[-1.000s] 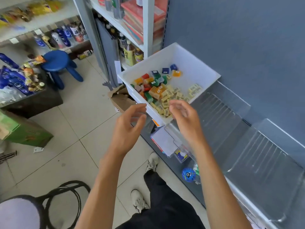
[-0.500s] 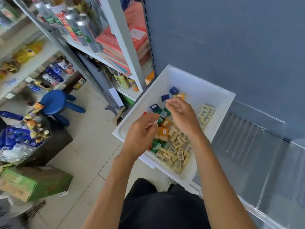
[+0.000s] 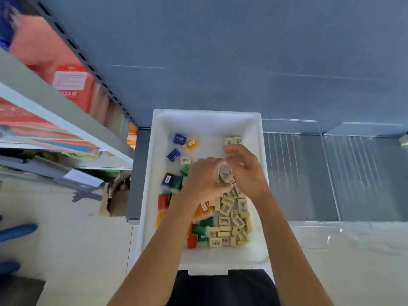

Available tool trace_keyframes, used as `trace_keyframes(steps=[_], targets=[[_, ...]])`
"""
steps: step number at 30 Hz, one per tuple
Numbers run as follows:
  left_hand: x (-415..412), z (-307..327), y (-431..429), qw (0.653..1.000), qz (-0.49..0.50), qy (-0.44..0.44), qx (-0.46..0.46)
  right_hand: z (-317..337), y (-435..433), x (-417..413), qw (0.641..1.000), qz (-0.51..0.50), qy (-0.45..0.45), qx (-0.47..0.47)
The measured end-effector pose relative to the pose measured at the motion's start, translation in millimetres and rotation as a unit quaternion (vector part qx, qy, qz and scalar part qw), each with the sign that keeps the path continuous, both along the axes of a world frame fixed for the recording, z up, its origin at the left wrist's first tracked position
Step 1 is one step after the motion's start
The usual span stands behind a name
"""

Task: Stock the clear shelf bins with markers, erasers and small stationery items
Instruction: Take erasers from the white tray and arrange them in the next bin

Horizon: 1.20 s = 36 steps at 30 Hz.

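Wide open above the white tray (image 3: 207, 119), crowded with erasers (image 3: 229, 217) up front, pretty bare along the back wall.

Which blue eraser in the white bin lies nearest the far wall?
The blue eraser beside the yellow eraser; both other blue ones lie nearer the camera.
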State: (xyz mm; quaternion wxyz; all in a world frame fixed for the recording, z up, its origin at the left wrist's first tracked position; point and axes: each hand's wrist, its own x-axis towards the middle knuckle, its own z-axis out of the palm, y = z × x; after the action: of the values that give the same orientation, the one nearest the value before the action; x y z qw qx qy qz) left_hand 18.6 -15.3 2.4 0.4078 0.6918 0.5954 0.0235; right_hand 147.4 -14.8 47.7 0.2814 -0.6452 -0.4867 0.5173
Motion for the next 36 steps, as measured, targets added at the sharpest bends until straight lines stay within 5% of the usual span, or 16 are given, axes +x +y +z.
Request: trace_keyframes(steps=[8, 14, 27, 36], targets=[[36, -26, -11, 0.961, -0.218, 0.17, 0.008, -12, -23, 8, 0.994, -0.106, 0.008, 0.036], [32, -40, -12, 0.97, -0.142, 0.193, 0.036, -20, -15, 8, 0.989, -0.138, 0.043, 0.021], [29, -52, -9, 0.99, 0.006, 0.078, 0.119, -30, -2, 12, 0.985, -0.162, 0.048, 0.022], [30, -56, -25, 0.96, -0.043, 0.191, 0.2, -33, -1, 9, 0.983, -0.175, 0.058, 0.009]])
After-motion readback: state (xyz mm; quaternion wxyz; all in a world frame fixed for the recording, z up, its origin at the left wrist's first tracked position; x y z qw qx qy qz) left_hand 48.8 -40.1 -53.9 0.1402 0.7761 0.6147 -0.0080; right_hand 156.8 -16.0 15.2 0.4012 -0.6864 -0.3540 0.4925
